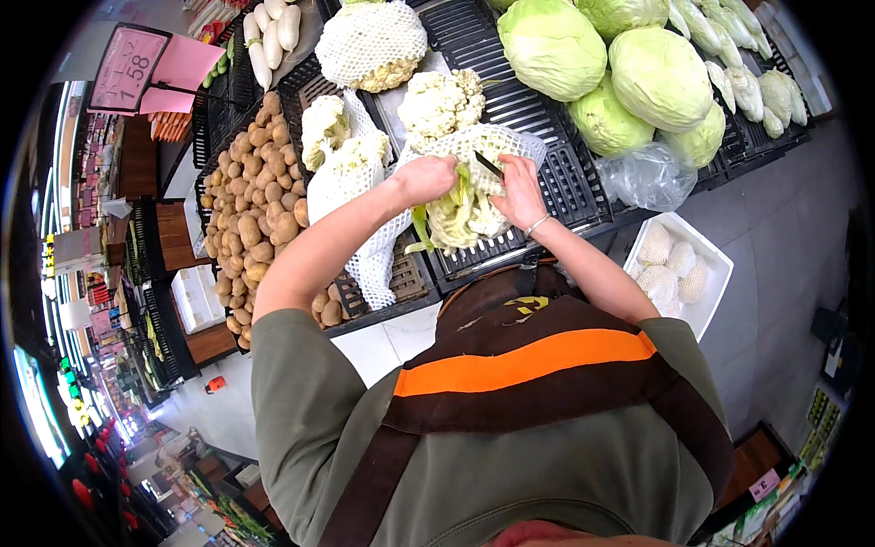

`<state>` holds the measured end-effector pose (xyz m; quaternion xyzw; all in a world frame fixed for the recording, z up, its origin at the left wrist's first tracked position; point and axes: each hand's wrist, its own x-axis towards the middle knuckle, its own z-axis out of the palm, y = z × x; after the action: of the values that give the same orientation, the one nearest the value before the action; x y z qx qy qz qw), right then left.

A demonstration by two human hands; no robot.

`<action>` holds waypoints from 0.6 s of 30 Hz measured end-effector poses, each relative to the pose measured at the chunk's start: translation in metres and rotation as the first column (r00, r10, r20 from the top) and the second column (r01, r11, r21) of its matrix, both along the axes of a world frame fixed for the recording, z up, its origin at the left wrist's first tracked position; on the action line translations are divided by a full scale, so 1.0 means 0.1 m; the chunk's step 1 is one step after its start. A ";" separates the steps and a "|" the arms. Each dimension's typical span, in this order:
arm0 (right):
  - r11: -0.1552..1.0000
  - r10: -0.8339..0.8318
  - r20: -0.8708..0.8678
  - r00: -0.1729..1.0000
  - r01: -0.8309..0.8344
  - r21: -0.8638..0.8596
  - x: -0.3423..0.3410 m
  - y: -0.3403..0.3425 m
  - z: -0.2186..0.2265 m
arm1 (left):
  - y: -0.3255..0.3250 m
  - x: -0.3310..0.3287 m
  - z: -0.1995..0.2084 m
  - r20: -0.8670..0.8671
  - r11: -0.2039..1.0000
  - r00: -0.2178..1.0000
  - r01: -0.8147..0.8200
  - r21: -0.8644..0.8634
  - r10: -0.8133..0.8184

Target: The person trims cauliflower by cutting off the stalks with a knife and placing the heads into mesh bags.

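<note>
At the left, a pink price sign (132,68) stands above a heap of potatoes (255,196). Next to them lie cauliflowers in white foam netting (374,264). In the middle, the left hand (427,180) has its fingers curled tightly on the green leaves (463,187) of one cauliflower (460,223), which is at the front edge of a black slatted crate (576,182). The right hand (519,193) grips a dark-bladed knife (488,164) over this cauliflower. Further right are green cabbages (661,77), a clear plastic bag (647,175) and, lower, a white box (714,278).
</note>
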<state>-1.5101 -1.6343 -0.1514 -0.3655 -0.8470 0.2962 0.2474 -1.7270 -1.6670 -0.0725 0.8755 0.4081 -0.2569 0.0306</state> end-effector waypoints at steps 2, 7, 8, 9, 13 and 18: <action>0.999 0.046 -0.025 0.999 -0.046 0.005 0.04 0.01 -0.04 | -0.03 0.01 0.03 0.076 0.997 0.997 -0.005 -0.073 0.011; 0.997 0.060 -0.032 0.998 -0.061 -0.036 0.14 0.02 0.00 | -0.19 -0.03 0.25 0.340 0.938 0.874 -0.331 -0.104 0.347; 0.996 0.067 -0.025 0.997 -0.068 -0.049 0.16 0.03 0.02 | -0.22 -0.07 0.34 0.364 0.904 0.828 -0.408 -0.130 0.426; 0.995 0.075 -0.028 0.997 -0.076 -0.058 0.16 0.03 0.02 | -0.28 -0.13 0.41 0.383 0.860 0.773 -0.486 -0.157 0.506; 0.996 0.073 -0.027 0.997 -0.074 -0.040 0.15 0.03 0.04 | -0.72 -0.37 0.24 0.663 0.715 0.435 -0.663 -0.222 0.610; 0.992 -0.105 0.028 0.994 0.102 0.080 0.18 -0.04 0.08 | -0.89 0.02 0.08 0.375 0.095 -0.443 -0.536 -0.839 0.814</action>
<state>-1.4916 -1.6383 -0.1430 -0.4037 -0.8418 0.2437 0.2628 -1.7250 -1.7557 -0.0645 0.3117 0.7368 0.3040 0.5172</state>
